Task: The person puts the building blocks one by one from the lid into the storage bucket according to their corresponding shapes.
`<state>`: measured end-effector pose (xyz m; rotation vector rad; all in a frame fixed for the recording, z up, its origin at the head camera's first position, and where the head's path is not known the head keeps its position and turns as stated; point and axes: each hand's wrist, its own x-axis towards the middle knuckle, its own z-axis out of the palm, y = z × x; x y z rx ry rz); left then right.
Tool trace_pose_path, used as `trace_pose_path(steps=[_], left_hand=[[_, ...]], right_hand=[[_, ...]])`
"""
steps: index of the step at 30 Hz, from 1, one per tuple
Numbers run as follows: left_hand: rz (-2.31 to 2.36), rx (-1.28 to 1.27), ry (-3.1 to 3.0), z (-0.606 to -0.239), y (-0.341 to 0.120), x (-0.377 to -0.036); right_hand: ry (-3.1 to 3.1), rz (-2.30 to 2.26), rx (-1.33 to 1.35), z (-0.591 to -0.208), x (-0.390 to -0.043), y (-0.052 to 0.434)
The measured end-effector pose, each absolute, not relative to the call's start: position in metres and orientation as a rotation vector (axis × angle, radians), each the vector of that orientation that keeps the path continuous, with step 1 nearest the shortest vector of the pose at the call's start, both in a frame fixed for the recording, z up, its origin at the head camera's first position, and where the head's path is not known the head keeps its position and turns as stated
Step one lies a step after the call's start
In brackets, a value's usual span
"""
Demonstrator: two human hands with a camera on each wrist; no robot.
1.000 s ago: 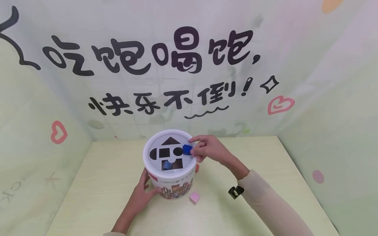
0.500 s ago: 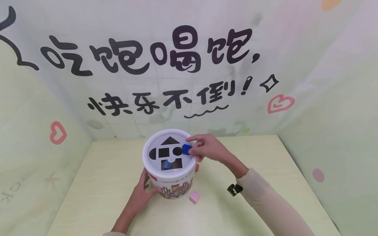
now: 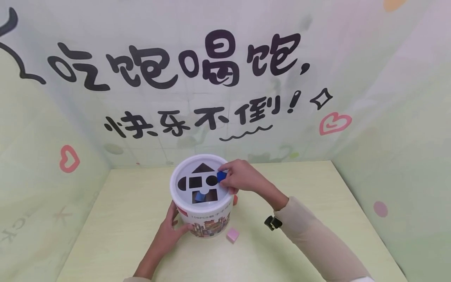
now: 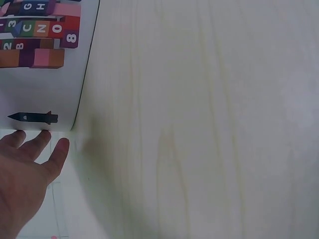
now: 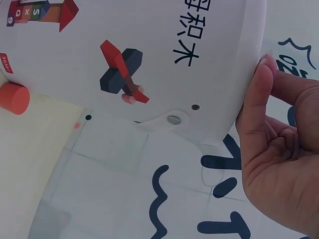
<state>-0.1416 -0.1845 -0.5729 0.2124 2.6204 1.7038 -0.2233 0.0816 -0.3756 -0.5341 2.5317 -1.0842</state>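
A white block bucket [image 3: 211,211] stands on the table, its white lid [image 3: 186,194] cut with triangular, square, round, half-round and arch-shaped holes. Against its left side rests my left hand [image 3: 168,234], thumb on the front wall and fingers reaching round. In the left wrist view, fingertips [image 4: 46,135] touch the bucket wall. At the lid's right edge my right hand [image 3: 244,176] pinches a dark blue block [image 3: 221,176] beside the round hole. The right wrist view shows that hand at the bucket's rim, the block hidden. A lighter blue block [image 3: 200,197] lies at the arch-shaped hole.
A pink cube [image 3: 232,235] lies on the table [image 3: 289,243] in front of the bucket. Behind its right side sits a red cylinder [image 5: 14,98]. Walls printed with large writing [image 3: 144,66] enclose the table at the back and both sides.
My right hand has moved slightly left over the lid, with the dark blue block still pinched, nearer the round hole. My left hand and the bucket stay in place.
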Motion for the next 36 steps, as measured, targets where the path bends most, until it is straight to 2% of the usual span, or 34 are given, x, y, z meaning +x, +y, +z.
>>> trace_pose_path(steps=[18, 36], left_hand=[[1.709, 0.198, 2.612, -0.575, -0.186, -0.141], [1.73, 0.216, 2.614, -0.572, -0.185, -0.141]], right_hand=[[2.277, -1.474, -0.385, -0.391, -0.227, 0.104], [2.278, -1.508, -0.367, -0.389, -0.225, 0.106]])
